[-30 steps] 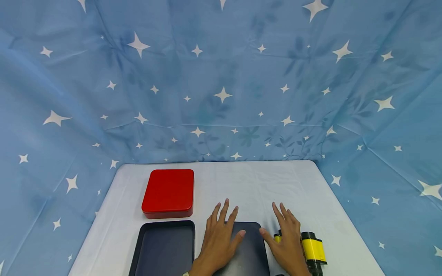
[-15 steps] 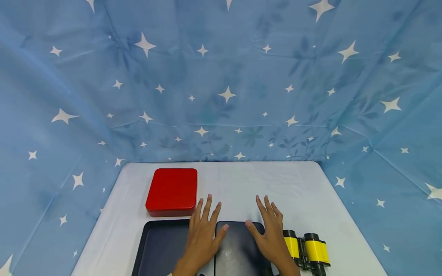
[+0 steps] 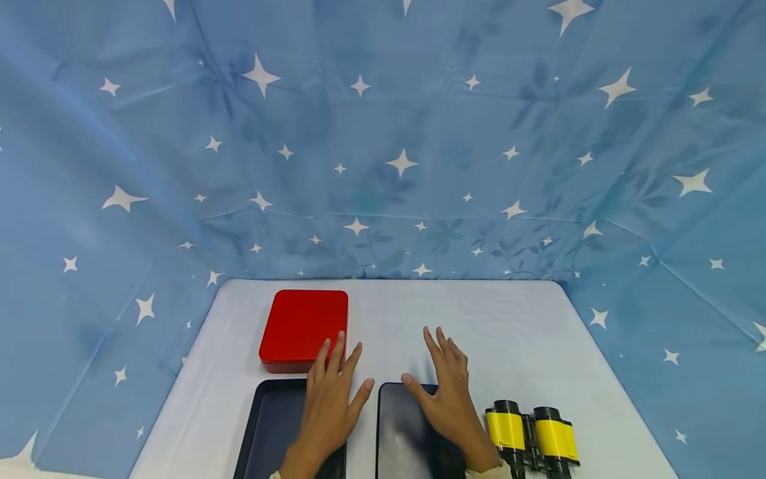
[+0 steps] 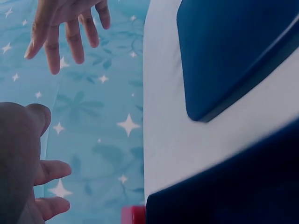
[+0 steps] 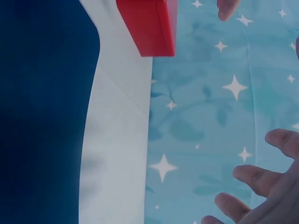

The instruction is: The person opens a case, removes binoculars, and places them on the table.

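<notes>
The right hand [image 3: 444,400] is released, its fingers spread and grasping nothing; in the head view it overlaps the right part of the dark panel [image 3: 396,436]. The left hand [image 3: 329,407] is released too, fingers apart and grasping nothing, to the left of the panel. The 2 hands are apart, thumbs toward each other, and both wrist views show them raised above the table [image 3: 503,326]. A pale cuff [image 3: 492,472] shows at the right wrist, right of the panel's near part.

The panel lies flat on the white table, its near end cut off by the frame. Just left of the panel is a dark tray [image 3: 269,426] with a raised rim, partly hidden by the left hand. Beyond the panel and to its left sits a red box [image 3: 302,324]. Right of the panel lie yellow and black binoculars [image 3: 530,437]. Farther beyond the panel hangs a blue curtain [image 3: 383,120] with pale 4-pointed stars.
</notes>
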Demonstrator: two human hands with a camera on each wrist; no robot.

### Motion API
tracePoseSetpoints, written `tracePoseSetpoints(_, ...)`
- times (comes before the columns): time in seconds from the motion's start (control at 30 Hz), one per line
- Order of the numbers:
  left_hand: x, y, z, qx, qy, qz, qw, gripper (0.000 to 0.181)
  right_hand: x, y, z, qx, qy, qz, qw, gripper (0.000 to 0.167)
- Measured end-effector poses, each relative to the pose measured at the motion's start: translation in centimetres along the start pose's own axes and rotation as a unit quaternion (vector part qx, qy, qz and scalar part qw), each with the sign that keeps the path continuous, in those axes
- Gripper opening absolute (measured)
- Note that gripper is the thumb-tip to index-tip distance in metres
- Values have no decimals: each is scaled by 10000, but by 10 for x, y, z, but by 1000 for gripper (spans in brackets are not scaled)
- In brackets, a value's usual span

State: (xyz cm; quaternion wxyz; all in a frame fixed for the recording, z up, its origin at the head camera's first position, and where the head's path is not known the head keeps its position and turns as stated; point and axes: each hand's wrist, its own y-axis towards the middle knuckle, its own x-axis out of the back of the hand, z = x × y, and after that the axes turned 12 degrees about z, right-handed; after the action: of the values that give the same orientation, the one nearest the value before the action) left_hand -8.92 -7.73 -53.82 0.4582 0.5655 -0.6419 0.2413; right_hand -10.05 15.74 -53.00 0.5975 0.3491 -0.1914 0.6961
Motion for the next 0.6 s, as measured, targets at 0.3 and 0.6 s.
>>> tracePoseSetpoints(0.3, 16, 4, 20, 182, -121, -172, 9996, 66, -6, 16, 17, 231, 146, 84, 9996, 97)
tracePoseSetpoints(0.6, 26, 9, 39, 190, 151, -474, 9986, 74, -15, 28, 32, 203, 271, 113, 9994, 97)
